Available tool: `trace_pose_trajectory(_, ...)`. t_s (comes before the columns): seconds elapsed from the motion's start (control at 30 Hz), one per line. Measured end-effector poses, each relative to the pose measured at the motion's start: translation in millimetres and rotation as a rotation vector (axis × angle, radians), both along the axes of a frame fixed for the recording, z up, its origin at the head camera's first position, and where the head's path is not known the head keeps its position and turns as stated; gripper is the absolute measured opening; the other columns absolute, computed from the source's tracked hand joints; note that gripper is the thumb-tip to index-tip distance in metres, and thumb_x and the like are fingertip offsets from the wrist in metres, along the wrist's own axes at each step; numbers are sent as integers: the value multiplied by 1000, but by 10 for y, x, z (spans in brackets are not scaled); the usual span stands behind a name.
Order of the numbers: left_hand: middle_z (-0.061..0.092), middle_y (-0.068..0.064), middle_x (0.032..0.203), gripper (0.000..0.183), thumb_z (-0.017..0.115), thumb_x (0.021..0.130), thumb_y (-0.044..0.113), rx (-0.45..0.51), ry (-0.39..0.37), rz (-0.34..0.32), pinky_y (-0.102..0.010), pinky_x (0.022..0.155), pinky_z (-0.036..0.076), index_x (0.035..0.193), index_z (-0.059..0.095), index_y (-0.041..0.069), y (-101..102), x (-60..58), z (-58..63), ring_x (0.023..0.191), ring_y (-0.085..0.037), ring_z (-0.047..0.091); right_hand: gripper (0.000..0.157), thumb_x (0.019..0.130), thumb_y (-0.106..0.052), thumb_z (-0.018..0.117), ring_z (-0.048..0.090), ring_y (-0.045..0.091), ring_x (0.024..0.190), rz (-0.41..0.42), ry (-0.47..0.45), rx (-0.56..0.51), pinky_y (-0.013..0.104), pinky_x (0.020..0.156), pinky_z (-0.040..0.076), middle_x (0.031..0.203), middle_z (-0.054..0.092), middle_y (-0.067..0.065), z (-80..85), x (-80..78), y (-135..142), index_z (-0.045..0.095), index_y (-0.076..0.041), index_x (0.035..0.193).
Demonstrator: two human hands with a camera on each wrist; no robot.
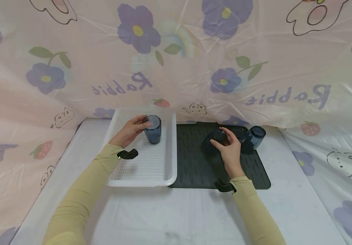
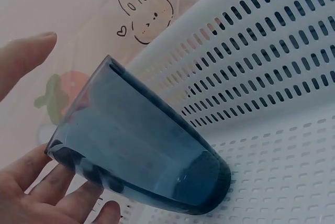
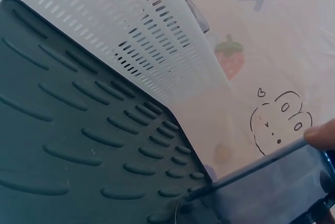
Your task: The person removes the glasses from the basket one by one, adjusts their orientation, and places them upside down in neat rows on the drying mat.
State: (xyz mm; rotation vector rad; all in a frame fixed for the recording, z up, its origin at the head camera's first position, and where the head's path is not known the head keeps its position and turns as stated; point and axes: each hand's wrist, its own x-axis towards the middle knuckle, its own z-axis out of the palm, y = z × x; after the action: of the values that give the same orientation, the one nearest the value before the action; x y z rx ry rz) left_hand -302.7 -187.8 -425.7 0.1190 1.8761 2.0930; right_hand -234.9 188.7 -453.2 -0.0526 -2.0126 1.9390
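A blue-tinted glass [image 1: 154, 131] stands mouth up in the white perforated basket [image 1: 172, 160]. My left hand [image 1: 131, 131] is at its left side. In the left wrist view the fingers [image 2: 57, 182] lie along the glass [image 2: 141, 140], while the thumb [image 2: 26, 59] is held off it. On the black ribbed mat [image 1: 191, 163], my right hand [image 1: 230, 149] grips a dark blue glass [image 1: 218, 135], base up, between thumb and fingers. In the right wrist view this glass [image 3: 261, 187] fills the lower right corner, a fingertip [image 3: 320, 134] at its edge.
Two more blue glasses, one half behind my right hand [image 1: 239, 133] and one further right [image 1: 255, 137], stand base up on the mat. The basket's right wall adjoins the mat. A printed curtain [image 1: 176, 68] hangs behind and beside the white table [image 1: 163, 217].
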Motion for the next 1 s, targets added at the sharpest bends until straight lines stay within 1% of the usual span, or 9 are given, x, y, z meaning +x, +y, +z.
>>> trace_pose_trajectory(0.13,20,-9,156,73,63,94,12,-8,8,-4,-36,116,18,152,19,6,8,-9,-14,143,-20,17,62,75,6,79,55,19,113,9,-19,8,31,95,48,132,56,8,73,46,-28,57,-11,130)
trace_pose_trajectory(0.3,26,-8,154,73,66,92,10,-26,16,16,-35,115,22,151,23,7,18,-6,-14,142,-19,20,61,76,6,77,55,21,113,10,-24,39,33,96,48,132,56,10,156,94,-63,56,-8,132)
trace_pose_trajectory(0.47,31,-7,151,75,71,88,13,-92,65,17,-39,115,22,150,29,9,31,-1,-25,142,-19,19,61,78,6,76,53,22,118,-3,-3,67,37,99,46,133,55,11,174,101,-87,54,-6,133)
trace_pose_trajectory(0.53,33,-7,150,76,72,87,13,-120,89,10,-40,115,22,150,30,10,36,-7,-39,142,-22,19,61,78,6,76,51,22,121,-11,16,82,41,101,44,134,54,12,174,101,-97,53,-4,133)
trace_pose_trajectory(0.67,34,-7,149,79,75,84,9,-153,120,0,-44,112,27,149,30,12,50,-1,-51,140,-29,25,62,78,6,76,48,23,123,-28,25,112,45,103,41,136,52,14,181,104,-122,51,-3,133)
trace_pose_trajectory(0.7,33,-7,149,80,75,84,8,-163,124,-3,-45,112,28,149,30,12,52,6,-50,139,-31,26,62,78,5,76,48,24,123,-30,18,117,45,104,40,136,51,13,175,99,-125,50,-3,134)
trace_pose_trajectory(0.83,33,-6,149,80,75,83,5,-195,136,2,-46,109,32,149,31,14,55,34,-45,138,-32,28,63,78,0,78,47,21,124,-14,10,129,42,106,39,136,52,9,12,-3,-61,51,-8,134)
trace_pose_trajectory(0.93,35,-6,148,80,75,83,7,-202,141,7,-46,109,33,149,31,15,54,26,-59,138,-32,29,66,78,-2,79,45,19,126,9,15,150,40,107,37,137,50,5,-112,-81,-1,50,-12,136)
trace_pose_trajectory(1.0,35,-5,148,79,76,83,8,-207,144,12,-46,109,33,149,32,15,56,18,-65,138,-31,29,66,78,-1,79,45,18,127,25,16,179,40,108,37,137,50,5,-120,-92,12,50,-13,136)
